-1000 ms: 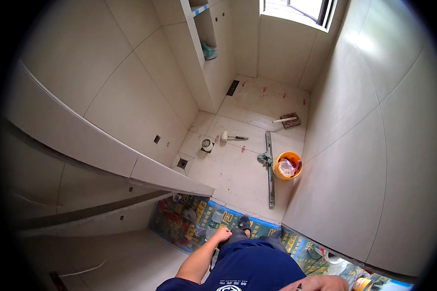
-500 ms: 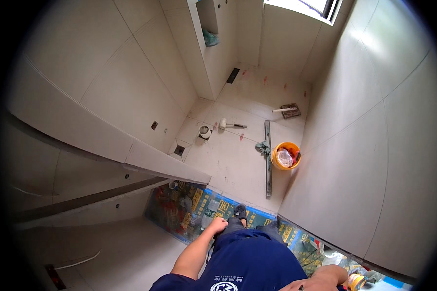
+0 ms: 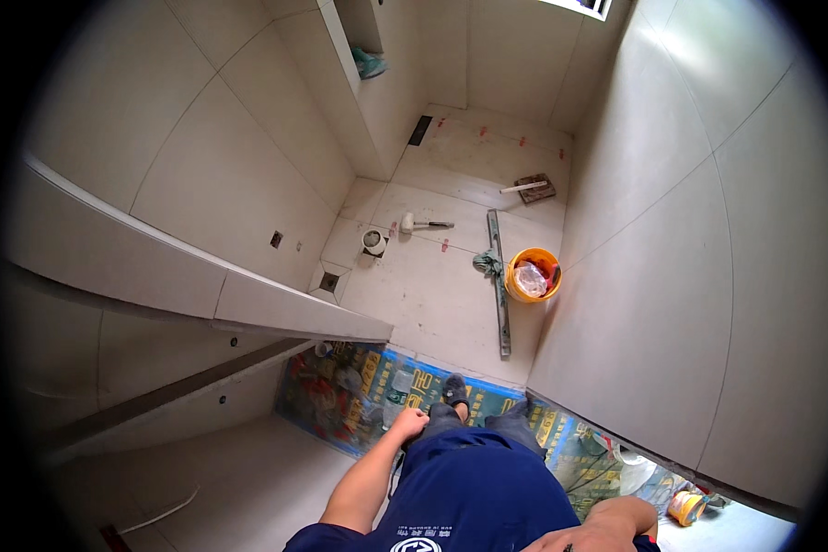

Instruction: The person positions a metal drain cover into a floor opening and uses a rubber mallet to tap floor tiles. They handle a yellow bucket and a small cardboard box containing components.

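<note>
The view has been tipped lower; the white-headed, dark-handled mallet [image 3: 421, 224] is left untouched. The left hand [image 3: 409, 424] is curled; the right hand's [image 3: 554, 541] grip cannot be told.

Right hand [image 3: 558, 540]: being cropped by the lower edge, its grip escaping view. Left hand [image 3: 410, 422]: hiding its own palm. Window [image 3: 587, 5]: being cut by the upper edge. Orange bucket [image 3: 526, 297]: clear bag [image 3: 530, 278] partly covering the inside. Grey-green cloth [image 3: 488, 264]: concealing part of the long bar [image 3: 502, 317].

Yellow bucket [image 3: 521, 293] beside a long grey bar [image 3: 502, 322], white-headed mallet [image 3: 418, 224], pale floor tiles [image 3: 405, 293].
</note>
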Available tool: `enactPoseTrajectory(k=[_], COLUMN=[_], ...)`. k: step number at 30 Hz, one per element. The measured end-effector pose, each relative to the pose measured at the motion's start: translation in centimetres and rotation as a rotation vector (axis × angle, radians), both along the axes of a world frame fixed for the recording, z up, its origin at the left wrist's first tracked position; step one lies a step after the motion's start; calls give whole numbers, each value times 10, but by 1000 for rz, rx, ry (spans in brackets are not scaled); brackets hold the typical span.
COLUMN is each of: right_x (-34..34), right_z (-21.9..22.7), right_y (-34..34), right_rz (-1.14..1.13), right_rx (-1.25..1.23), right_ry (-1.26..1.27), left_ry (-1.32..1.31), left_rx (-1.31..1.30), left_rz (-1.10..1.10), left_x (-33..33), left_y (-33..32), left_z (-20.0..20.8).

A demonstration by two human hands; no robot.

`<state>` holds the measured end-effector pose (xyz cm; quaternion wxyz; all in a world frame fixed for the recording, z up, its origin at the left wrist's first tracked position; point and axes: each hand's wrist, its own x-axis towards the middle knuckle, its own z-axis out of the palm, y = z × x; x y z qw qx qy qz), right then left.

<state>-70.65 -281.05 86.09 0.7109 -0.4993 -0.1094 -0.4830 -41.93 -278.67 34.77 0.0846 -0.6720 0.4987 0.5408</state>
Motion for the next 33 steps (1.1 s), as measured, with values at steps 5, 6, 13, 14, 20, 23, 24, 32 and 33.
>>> enactPoseTrajectory(k=[5, 6, 13, 14, 20, 23, 24, 32, 33], right_x=[2, 2, 4, 4, 2, 2, 1, 0, 0], right_z=[-3, -3, -2, -2, -2, -3, -3, -2, -2], right_y=[5, 5, 9, 9, 9, 8, 7, 4, 4], right_rz=[-24, -22, -59, -64, -91, -113, -116, -136, -129], right_rx=[1, -3, 4, 3, -3, -9, -13, -13, -11], right_ry=[5, 2, 21, 25, 52, 51, 52, 40, 41], left_ry=[3, -5, 7, 5, 9, -17, -12, 7, 14], left_rx=[-14, -22, -20, -22, 0, -13, -13, -17, -13], left_rz=[-52, -58, -60, -64, -44, -71, -74, -67, -60], left_x=[0, 3, 4, 3, 9, 6, 5, 7, 8], left_y=[-5, -3, -8, -8, -6, -9, -9, -11, -10], left_z=[12, 6, 15, 16, 5, 13, 15, 12, 10])
